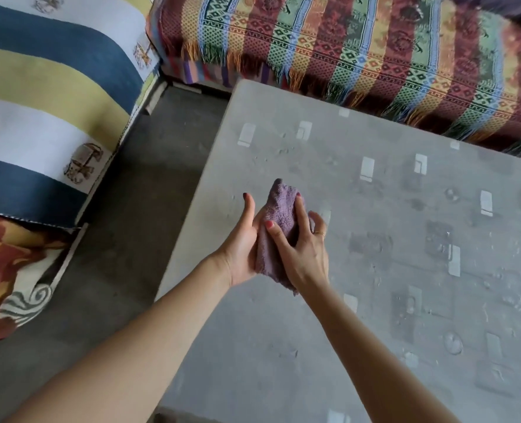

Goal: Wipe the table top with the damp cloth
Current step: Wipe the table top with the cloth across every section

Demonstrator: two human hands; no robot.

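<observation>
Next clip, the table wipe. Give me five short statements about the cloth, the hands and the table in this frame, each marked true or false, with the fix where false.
1. Both hands hold the purple cloth. True.
2. The cloth lies spread flat on the table top. False: it is bunched up between the left hand and the right hand.
3. The table top shows droplets and marks. True.
4. The right hand wears a ring. True.
5. A striped blanket covers the table top. False: the striped fringed blanket lies on the seat beyond the table.
</observation>
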